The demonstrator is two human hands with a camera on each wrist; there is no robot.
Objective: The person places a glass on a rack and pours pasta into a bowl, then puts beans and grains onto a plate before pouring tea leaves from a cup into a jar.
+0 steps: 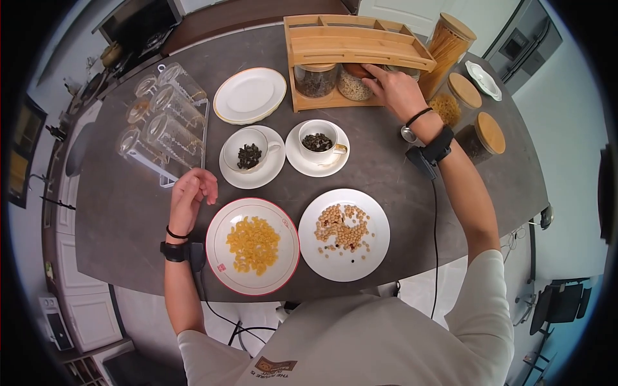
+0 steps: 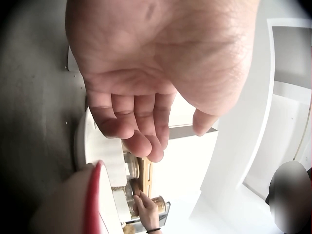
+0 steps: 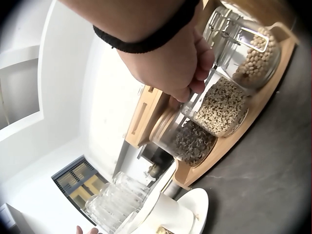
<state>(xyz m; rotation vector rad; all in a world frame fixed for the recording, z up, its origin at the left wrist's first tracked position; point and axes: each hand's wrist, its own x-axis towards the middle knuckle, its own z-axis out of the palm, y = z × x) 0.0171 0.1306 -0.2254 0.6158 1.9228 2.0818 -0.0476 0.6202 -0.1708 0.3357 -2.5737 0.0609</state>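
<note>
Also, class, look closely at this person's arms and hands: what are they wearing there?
The left hand and right hand are gloveless. Each wrist has a thin black band and a wider black strap with a dark device and thin cable. A round metallic piece sits beside the right band. The sleeves are short and pale.
</note>
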